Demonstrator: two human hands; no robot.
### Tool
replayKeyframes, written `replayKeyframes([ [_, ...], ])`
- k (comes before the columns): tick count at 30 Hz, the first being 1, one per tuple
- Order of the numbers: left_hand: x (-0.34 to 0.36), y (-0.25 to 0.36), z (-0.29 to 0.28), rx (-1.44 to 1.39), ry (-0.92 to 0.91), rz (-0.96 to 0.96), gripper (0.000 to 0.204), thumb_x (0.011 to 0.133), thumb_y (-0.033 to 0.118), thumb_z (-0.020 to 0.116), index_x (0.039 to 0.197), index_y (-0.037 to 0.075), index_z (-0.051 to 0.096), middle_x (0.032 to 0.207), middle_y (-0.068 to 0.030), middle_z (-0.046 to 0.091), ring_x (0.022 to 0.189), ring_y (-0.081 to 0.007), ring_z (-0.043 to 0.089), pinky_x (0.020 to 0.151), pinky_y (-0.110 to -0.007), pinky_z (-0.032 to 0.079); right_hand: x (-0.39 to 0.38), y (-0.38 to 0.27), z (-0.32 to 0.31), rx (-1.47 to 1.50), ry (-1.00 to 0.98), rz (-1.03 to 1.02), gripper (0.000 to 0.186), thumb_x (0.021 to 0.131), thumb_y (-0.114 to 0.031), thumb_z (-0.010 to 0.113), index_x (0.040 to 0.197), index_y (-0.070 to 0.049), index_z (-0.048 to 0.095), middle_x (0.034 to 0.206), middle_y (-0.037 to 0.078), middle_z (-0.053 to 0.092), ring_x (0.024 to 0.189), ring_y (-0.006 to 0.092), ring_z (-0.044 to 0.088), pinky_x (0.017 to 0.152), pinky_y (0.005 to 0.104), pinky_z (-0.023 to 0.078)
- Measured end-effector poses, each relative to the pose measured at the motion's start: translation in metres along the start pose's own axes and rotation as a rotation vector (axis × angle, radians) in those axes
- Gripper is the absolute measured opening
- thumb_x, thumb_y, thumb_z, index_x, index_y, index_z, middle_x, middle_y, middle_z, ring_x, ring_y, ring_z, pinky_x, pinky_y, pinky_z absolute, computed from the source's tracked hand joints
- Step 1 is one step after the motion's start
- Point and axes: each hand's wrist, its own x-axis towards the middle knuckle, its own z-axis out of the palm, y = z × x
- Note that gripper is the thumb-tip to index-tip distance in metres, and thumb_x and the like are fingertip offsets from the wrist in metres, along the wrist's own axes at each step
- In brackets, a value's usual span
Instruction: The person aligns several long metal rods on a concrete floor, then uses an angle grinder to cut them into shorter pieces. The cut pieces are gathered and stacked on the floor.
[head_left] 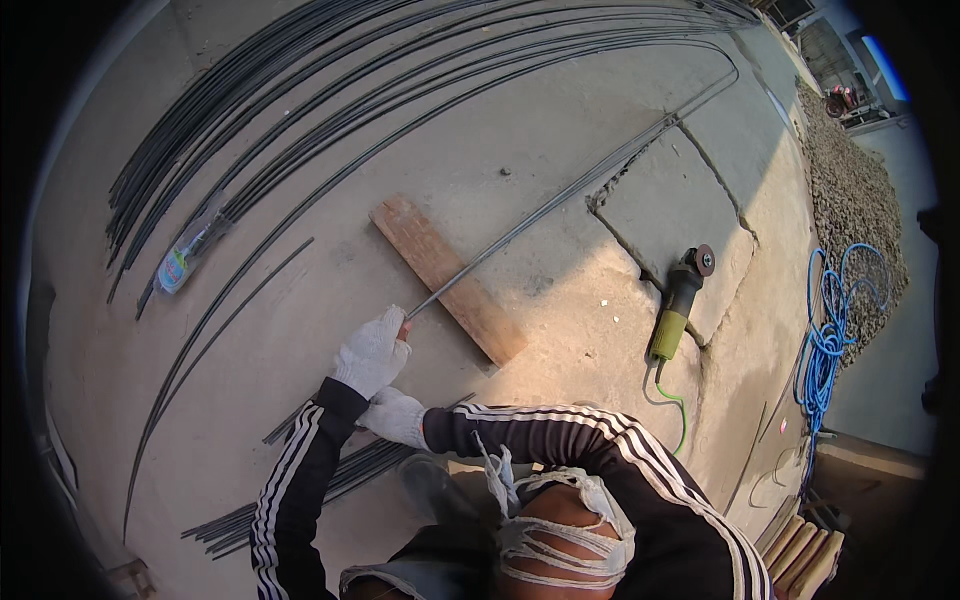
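My left hand, in a white knit glove, is closed around the near end of thin steel rebar rods. From my fist the rods run toward the far right, crossing over a wooden plank that lies on the concrete. Just below and behind the left wrist is my gloved right hand, which looks closed; its fingers are partly hidden, so what they hold does not show. Between my legs and the gloves lies a bundle of short rebar pieces, partly covered by my foot.
An angle grinder with a green body and cord lies right of the plank. Long rebar fans across the far left, with a clear plastic package on it. A blue hose and gravel pile are at right. Cracks split the concrete.
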Motion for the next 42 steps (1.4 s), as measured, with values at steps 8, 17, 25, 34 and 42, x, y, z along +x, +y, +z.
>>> replayKeyframes([
  [8, -0.101, -0.074, -0.045, 0.123, 0.049, -0.147, 0.018, 0.093, 0.026, 0.066, 0.102, 0.012, 0.061, 0.087, -0.0145, 0.072, 0.079, -0.0408, 0.071, 0.065, -0.052, 0.055, -0.093, -0.007, -0.11, -0.172, 0.304, -0.375, 0.018, 0.108, -0.018, 0.062, 0.117, -0.003, 0.065, 0.101, 0.005, 0.07, 0.088, 0.0119, 0.066, 0.078, 0.0266, 0.052],
  [17, -0.169, -0.087, -0.055, 0.104, 0.064, -0.322, 0.021, 0.1, 0.034, 0.063, 0.101, 0.013, 0.062, 0.087, -0.0167, 0.071, 0.08, -0.0423, 0.07, 0.067, -0.053, 0.054, -0.075, -0.02, -0.183, -0.934, 0.583, -0.763, 0.021, 0.098, 0.0, 0.061, 0.119, 0.001, 0.067, 0.114, 0.02, 0.072, 0.105, 0.0374, 0.07, 0.092, 0.0411, 0.055],
  [25, -0.233, -0.062, -0.03, 0.335, 0.874, -0.568, 0.025, 0.096, 0.02, 0.074, 0.113, 0.004, 0.067, 0.104, -0.0111, 0.069, 0.096, -0.0301, 0.067, 0.084, -0.041, 0.053, -0.05, -0.044, -0.198, -1.4, 0.538, -0.933, 0.02, 0.082, -0.009, 0.069, 0.099, -0.003, 0.06, 0.096, 0.021, 0.056, 0.093, 0.0442, 0.054, 0.082, 0.0517, 0.044],
  [34, -0.285, -0.121, 0.009, -1.868, 1.622, -0.481, 0.043, 0.105, 0.033, 0.065, 0.138, 0.008, 0.053, 0.133, -0.0122, 0.059, 0.121, -0.0297, 0.06, 0.104, -0.048, 0.05, -0.026, -0.059, -0.181, -1.538, 0.314, -0.854, 0.019, 0.084, -0.014, 0.072, 0.092, -0.007, 0.057, 0.092, 0.016, 0.056, 0.091, 0.0406, 0.053, 0.081, 0.0501, 0.043],
  [42, -0.279, -0.149, 0.01, -1.695, 1.828, -0.565, 0.045, 0.102, 0.035, 0.072, 0.138, 0.012, 0.057, 0.133, -0.0028, 0.06, 0.124, -0.0227, 0.059, 0.106, -0.043, 0.048, 0.003, -0.052, -0.179, -1.416, 0.309, -0.823, 0.017, 0.078, -0.014, 0.072, 0.084, -0.008, 0.057, 0.087, 0.015, 0.057, 0.086, 0.0429, 0.054, 0.082, 0.0512, 0.043],
])
